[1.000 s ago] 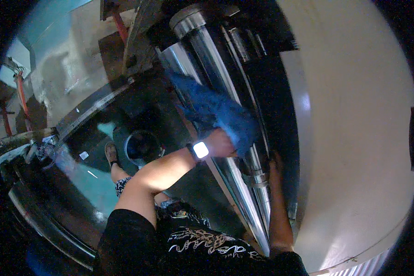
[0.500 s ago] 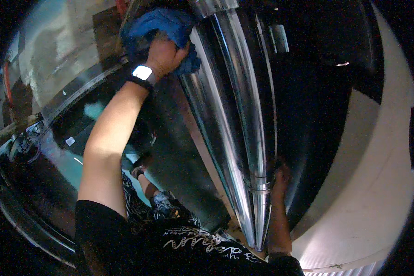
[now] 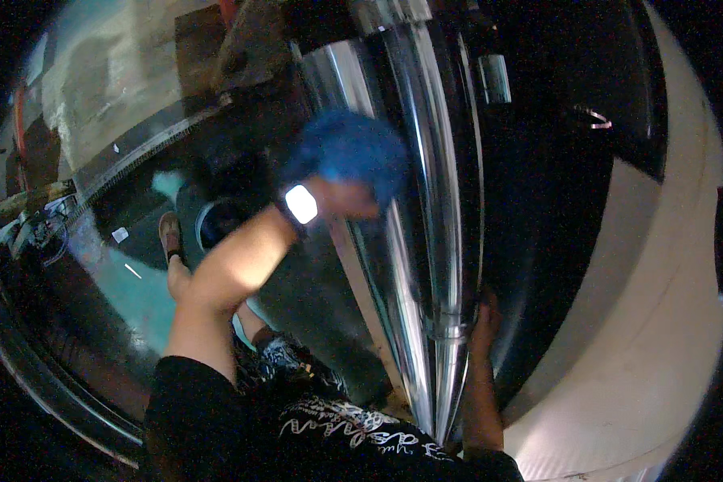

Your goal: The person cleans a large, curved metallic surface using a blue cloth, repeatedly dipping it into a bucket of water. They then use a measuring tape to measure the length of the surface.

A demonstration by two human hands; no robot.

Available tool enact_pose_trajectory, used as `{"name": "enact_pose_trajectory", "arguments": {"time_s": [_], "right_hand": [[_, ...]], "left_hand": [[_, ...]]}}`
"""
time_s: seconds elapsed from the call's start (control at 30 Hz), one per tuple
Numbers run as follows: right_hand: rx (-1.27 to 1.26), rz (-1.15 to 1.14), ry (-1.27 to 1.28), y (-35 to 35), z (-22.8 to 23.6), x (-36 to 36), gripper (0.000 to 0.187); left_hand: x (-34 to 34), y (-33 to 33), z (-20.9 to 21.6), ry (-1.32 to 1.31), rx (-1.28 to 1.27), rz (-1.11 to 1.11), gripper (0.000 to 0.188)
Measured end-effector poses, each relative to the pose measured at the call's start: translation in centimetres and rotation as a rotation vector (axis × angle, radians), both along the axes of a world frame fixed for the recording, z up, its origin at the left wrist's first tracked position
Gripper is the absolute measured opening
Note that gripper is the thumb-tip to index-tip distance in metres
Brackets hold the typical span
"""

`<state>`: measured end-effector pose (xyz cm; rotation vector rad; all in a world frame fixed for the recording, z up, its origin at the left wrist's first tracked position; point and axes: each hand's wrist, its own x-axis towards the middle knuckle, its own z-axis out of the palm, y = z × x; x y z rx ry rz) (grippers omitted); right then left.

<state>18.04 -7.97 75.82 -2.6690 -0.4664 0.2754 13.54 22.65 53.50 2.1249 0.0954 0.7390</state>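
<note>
My left hand (image 3: 347,198), blurred by motion and with a lit watch (image 3: 301,205) on its wrist, is closed on a bunched blue cloth (image 3: 349,153). The cloth lies against the upper left side of a long, mirror-like metal cylinder (image 3: 406,297). Bright streaks of reflection run down its length, which narrows toward my body in this view. At the cylinder's lower right, my right hand (image 3: 484,321) rests along its side in shadow, with the fingers seeming stretched out and nothing visible in them. A ring-like band (image 3: 448,328) shows on the metal beside that hand.
Left of the cylinder runs a pale strip (image 3: 361,293) above a dark green floor (image 3: 305,297). My foot (image 3: 169,233) stands beside a dark round object (image 3: 217,223). A large pale curved surface (image 3: 659,321) fills the right side. Dark machine parts surround the cylinder's far end.
My left hand has drawn the blue cloth nearer to me and to the right, down along the metal cylinder. My right hand stays at about the same place. My foot has come into fuller view.
</note>
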Motion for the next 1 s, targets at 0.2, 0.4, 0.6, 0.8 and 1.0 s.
{"name": "enact_pose_trajectory", "arguments": {"time_s": [0.2, 0.4, 0.6, 0.8, 1.0], "right_hand": [[0.008, -0.021, -0.050, -2.3, -0.6, 0.8, 0.044], [0.001, -0.064, -0.140, -7.1, -4.1, 2.8, 0.042], [0.086, -0.024, -0.025, -4.9, -2.8, 2.0, 0.041], [0.106, 0.073, -0.079, -6.4, -3.1, 3.1, 0.042], [-0.116, 0.158, -0.262, -14.6, -6.4, 6.8, 0.044]], "left_hand": [[2.2, 6.5, 1.5, 0.135, -0.010, 0.401, 0.037], [0.4, -8.7, -0.1, 0.026, -0.017, 0.153, 0.041], [-4.3, -21.0, -0.1, -0.169, 0.121, -0.111, 0.041], [-6.5, -22.9, -1.9, -0.195, 0.498, -0.069, 0.037], [-11.8, -21.6, -6.9, 0.248, 0.339, -0.154, 0.032]]}}
